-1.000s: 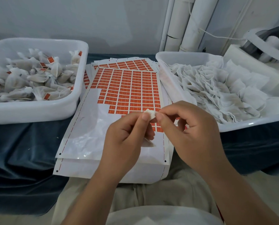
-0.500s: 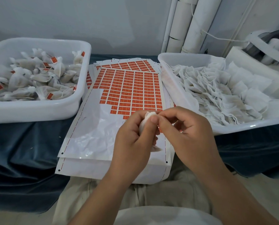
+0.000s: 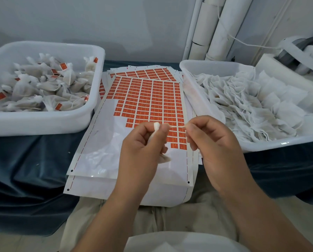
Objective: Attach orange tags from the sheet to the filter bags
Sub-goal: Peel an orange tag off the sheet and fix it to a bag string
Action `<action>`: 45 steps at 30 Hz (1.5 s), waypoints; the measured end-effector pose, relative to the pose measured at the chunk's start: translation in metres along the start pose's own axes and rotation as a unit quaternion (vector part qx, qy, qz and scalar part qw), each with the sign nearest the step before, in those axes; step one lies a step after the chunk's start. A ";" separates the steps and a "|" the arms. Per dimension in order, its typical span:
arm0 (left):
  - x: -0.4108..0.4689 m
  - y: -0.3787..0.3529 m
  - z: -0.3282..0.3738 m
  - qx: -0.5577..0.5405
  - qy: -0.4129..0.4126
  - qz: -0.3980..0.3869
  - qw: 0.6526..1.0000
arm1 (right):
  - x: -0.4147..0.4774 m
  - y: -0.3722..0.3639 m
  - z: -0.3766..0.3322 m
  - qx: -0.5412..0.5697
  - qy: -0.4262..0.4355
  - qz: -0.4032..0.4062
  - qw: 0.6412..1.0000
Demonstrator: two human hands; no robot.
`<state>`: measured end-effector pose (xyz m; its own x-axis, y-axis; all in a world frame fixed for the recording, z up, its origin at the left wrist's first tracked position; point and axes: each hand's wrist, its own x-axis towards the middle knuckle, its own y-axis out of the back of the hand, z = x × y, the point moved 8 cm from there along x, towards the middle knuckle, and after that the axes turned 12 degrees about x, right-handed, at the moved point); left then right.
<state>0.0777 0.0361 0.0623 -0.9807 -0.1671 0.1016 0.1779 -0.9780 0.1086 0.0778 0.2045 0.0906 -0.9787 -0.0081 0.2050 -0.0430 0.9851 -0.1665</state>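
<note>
Over the tag sheet (image 3: 148, 99), which is spread on dark blue cloth (image 3: 34, 160) before a pale wall (image 3: 115, 24), a filter bag (image 3: 156, 126) is pinched in the left hand (image 3: 143, 144), its string (image 3: 177, 126) in the right hand (image 3: 212, 142).

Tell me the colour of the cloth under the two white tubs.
Dark blue cloth, seen best in the head view.

Small hand-packing workshop, bench-scale piecework. 2 white plastic tubs on dark blue cloth (image 3: 24, 170): left tub (image 3: 43, 122) holds bulk heap of tagged bags (image 3: 34, 91); right tub (image 3: 194, 73) holds pile of flat filter bags (image 3: 243, 106). Stack of orange tag sheets (image 3: 148, 102) between tubs. Plain wall (image 3: 97, 20), bare white pipes (image 3: 215, 28) behind.
</note>
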 end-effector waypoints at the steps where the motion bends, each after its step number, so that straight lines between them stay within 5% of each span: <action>1: 0.000 0.001 -0.002 -0.015 0.011 0.001 1.000 | 0.000 0.001 0.000 0.013 0.006 0.002 1.000; 6: -0.002 -0.007 -0.009 -0.072 0.041 -0.033 0.996 | 0.005 0.006 0.006 0.082 0.006 0.008 0.997; 14: -0.004 -0.034 -0.008 0.198 -0.088 -0.118 0.969 | 0.020 0.010 0.006 0.347 -0.091 -0.044 0.932; 16: 0.006 -0.026 -0.024 0.370 -0.100 -0.049 0.922 | 0.020 0.023 0.017 0.194 -0.118 -0.006 0.974; 17: 0.010 -0.022 -0.031 0.444 -0.099 -0.020 0.890 | 0.019 0.028 0.024 0.034 -0.121 0.004 0.992; 20: 0.016 -0.019 -0.047 0.541 -0.096 0.002 0.835 | 0.017 0.023 0.043 -0.366 -0.066 -0.035 0.928; 25: 0.021 -0.014 -0.050 0.570 -0.097 0.026 0.816 | 0.017 0.012 0.071 -0.525 -0.077 -0.066 0.845; 33: 0.024 -0.007 -0.055 0.549 -0.072 0.021 0.832 | 0.017 0.006 0.069 -0.568 0.022 -0.076 0.819; 36: 0.022 -0.001 -0.048 0.456 -0.076 0.041 0.886 | 0.015 0.010 0.068 -0.515 0.020 -0.032 0.857; 41: 0.021 0.020 -0.030 0.240 -0.049 0.062 0.968 | 0.021 0.035 0.062 -0.252 -0.061 0.087 0.962; 43: 0.021 0.025 -0.023 0.207 -0.043 0.050 0.976 | 0.022 0.034 0.070 -0.098 -0.148 0.054 0.983; 45: 0.021 0.026 -0.019 0.196 -0.036 0.033 0.979 | 0.019 0.020 0.074 0.129 -0.218 -0.008 0.967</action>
<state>0.0604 0.0053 0.0480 -0.9600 -0.2058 0.1898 0.2727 -0.8404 0.4684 0.0436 0.2113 0.0194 -0.9664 -0.1513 -0.2078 -0.0532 0.9087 -0.4140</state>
